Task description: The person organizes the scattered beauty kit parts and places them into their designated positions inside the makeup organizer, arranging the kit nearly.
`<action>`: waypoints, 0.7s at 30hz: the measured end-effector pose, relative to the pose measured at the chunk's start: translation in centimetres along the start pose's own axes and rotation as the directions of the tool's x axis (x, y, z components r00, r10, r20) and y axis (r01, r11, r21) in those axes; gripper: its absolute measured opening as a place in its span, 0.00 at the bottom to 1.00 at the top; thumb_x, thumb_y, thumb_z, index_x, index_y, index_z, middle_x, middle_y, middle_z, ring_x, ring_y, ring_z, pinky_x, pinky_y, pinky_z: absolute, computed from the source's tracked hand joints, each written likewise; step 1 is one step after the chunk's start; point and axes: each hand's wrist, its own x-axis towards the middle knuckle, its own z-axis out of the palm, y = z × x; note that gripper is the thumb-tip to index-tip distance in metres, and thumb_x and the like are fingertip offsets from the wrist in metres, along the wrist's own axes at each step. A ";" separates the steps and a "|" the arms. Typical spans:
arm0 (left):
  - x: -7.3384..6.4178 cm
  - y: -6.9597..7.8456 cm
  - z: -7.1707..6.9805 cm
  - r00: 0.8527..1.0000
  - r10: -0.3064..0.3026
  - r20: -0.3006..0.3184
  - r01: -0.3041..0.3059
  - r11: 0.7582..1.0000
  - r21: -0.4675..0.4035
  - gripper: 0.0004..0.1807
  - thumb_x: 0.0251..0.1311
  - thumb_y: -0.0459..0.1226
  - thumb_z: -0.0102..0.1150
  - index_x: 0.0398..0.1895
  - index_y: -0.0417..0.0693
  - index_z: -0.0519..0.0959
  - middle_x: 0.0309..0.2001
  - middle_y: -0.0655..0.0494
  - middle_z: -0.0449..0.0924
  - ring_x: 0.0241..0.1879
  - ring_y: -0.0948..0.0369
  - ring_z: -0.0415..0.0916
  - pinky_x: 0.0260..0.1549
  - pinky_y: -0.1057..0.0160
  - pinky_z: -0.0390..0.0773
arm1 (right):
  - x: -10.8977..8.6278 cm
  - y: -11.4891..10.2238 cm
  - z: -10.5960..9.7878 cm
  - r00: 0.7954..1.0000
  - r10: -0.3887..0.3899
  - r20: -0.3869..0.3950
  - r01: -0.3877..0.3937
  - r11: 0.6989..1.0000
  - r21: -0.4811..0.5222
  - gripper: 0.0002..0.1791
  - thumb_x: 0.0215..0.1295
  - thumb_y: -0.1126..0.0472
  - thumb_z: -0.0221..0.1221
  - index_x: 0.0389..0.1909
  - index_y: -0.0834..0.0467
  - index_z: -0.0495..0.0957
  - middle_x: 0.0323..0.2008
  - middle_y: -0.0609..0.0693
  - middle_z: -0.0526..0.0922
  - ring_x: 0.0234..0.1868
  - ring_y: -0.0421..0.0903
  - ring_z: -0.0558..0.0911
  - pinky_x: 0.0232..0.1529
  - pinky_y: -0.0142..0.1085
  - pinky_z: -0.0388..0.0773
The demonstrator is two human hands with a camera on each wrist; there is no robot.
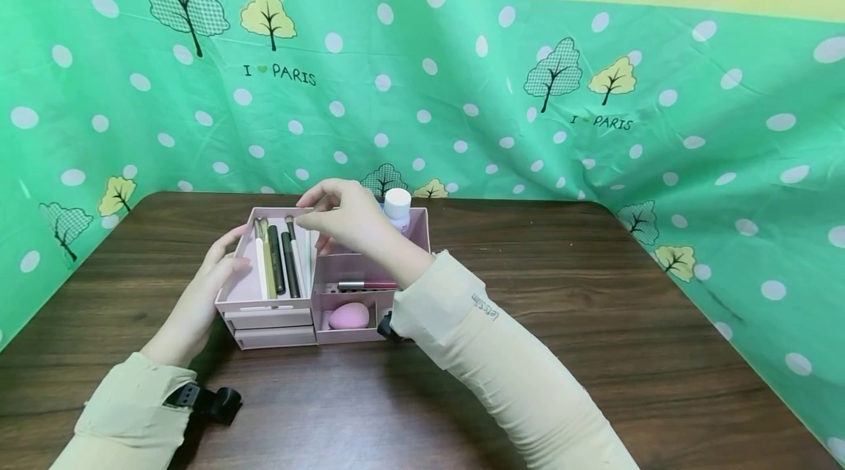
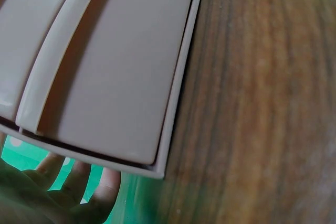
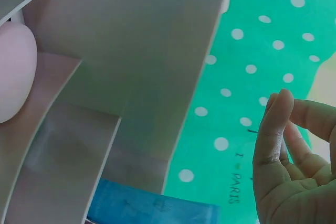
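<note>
A pink desktop organizer (image 1: 265, 305) stands on the table. My left hand (image 1: 201, 294) grips its left wall, thumb over the rim and fingers outside; in the left wrist view those fingers (image 2: 107, 187) lie along the organizer's edge. Several makeup brushes (image 1: 291, 265) and slim pencil-like sticks lie side by side in its upper left tray. My right hand (image 1: 353, 217) hovers over that tray near the brush heads, thumb and index finger close together. Nothing shows between its fingertips in the right wrist view.
Right-hand compartments hold a white-capped bottle (image 1: 397, 204), a tube with a silver end (image 1: 351, 285) and a pink makeup sponge (image 1: 349, 316). A blue item (image 3: 152, 203) sits by the organizer's edge. Two drawers (image 1: 273, 320) are closed beneath the tray. Green dotted cloth (image 1: 462, 89) hangs behind.
</note>
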 end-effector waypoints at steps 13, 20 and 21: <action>0.1 -0.1 0.0 1.000 0.013 0.002 -0.013 1.000 0.002 0.34 0.73 0.47 0.39 0.79 0.70 0.44 0.78 0.47 0.34 0.72 0.47 0.39 0.67 0.36 0.40 | -2.8 -0.2 -1.8 0.998 -0.054 -0.027 0.055 0.998 0.044 0.11 0.64 0.66 0.63 0.46 0.61 0.79 0.31 0.52 0.80 0.22 0.50 0.81 0.30 0.44 0.84; 0.0 -0.3 -0.1 1.000 0.016 0.001 -0.016 1.000 0.022 0.32 0.74 0.49 0.39 0.78 0.73 0.46 0.75 0.48 0.42 0.66 0.56 0.50 0.60 0.55 0.52 | -4.6 1.1 -3.2 0.991 -0.080 -0.111 0.089 0.993 0.078 0.11 0.63 0.66 0.64 0.46 0.60 0.80 0.30 0.52 0.82 0.24 0.57 0.82 0.31 0.49 0.83; 0.0 -0.3 -0.2 1.000 0.015 0.001 -0.015 1.000 0.022 0.32 0.74 0.49 0.40 0.78 0.73 0.46 0.75 0.48 0.42 0.65 0.57 0.50 0.59 0.57 0.52 | -4.9 1.4 -3.4 0.988 -0.086 -0.125 0.097 0.992 0.086 0.11 0.63 0.66 0.64 0.46 0.60 0.80 0.29 0.52 0.82 0.22 0.54 0.82 0.30 0.49 0.83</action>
